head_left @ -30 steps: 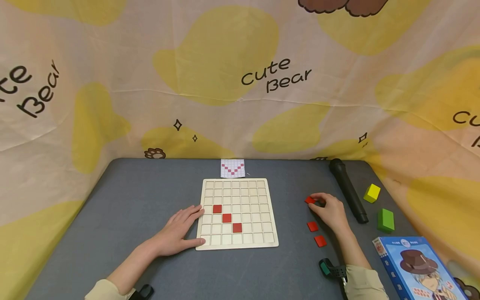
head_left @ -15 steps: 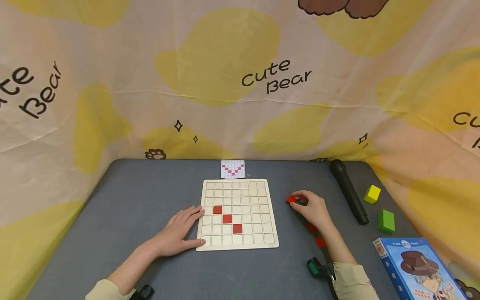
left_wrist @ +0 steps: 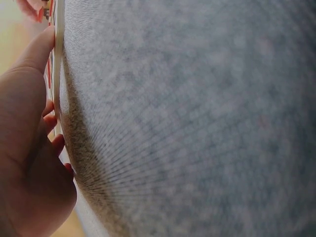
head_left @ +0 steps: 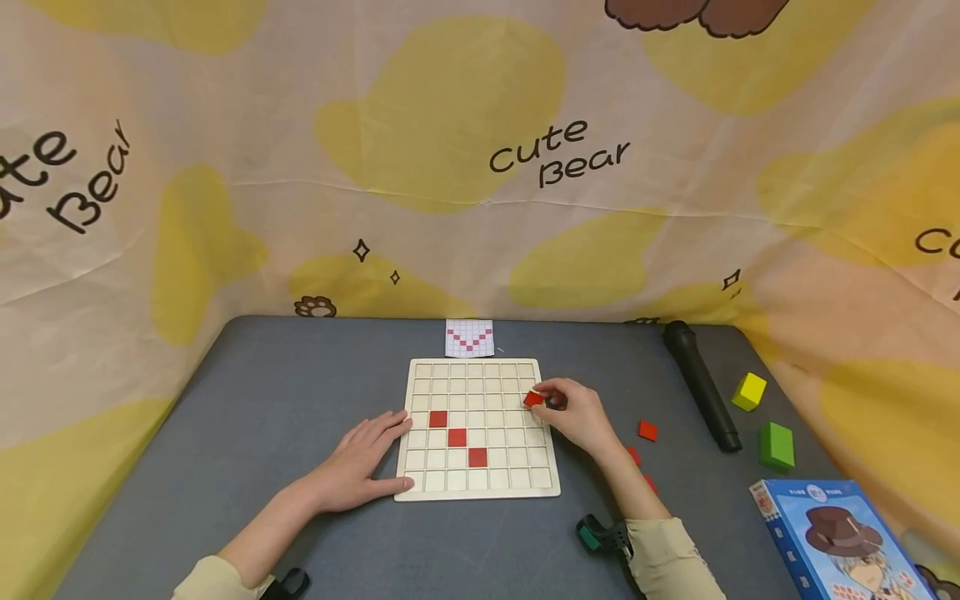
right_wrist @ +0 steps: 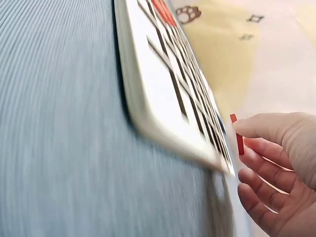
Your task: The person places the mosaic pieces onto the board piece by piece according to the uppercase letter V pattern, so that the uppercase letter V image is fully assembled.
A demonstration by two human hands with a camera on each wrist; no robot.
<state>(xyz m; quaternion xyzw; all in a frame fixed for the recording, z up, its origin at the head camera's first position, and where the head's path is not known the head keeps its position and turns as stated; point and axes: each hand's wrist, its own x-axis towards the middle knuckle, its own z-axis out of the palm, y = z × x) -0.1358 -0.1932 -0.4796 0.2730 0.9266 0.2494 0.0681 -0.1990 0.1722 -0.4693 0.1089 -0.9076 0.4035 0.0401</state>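
- Head view: our left hand (head_left: pixel 356 471), fingers and thumb extended and spread, fingertips and thumb resting on the left edge of the board.
- Cream square board (head_left: pixel 477 418) with a raised grid, flat on the grey table (head_left: pixel 285 392).
- Three inset red square tiles (head_left: pixel 457 437), in board cells, stepping diagonally down to the right.
- Our right hand (head_left: pixel 577 417), thumb and fingertips pinching one thin tile; the lower fingers curl loosely in the right wrist view.
- Held red square tile (head_left: pixel 533 399), over the board's right side; we see it edge-on from the right wrist.
- Three loose red square tiles (head_left: pixel 648 431), right of the board, two partly hidden by our right forearm.
- White gridded card (head_left: pixel 469 337) with a pinkish-red V pattern, just beyond the board's far edge.
- Black microphone (head_left: pixel 701 387), yellow block (head_left: pixel 749 392), green block (head_left: pixel 777 447) and blue printed box (head_left: pixel 828 533), farther right.
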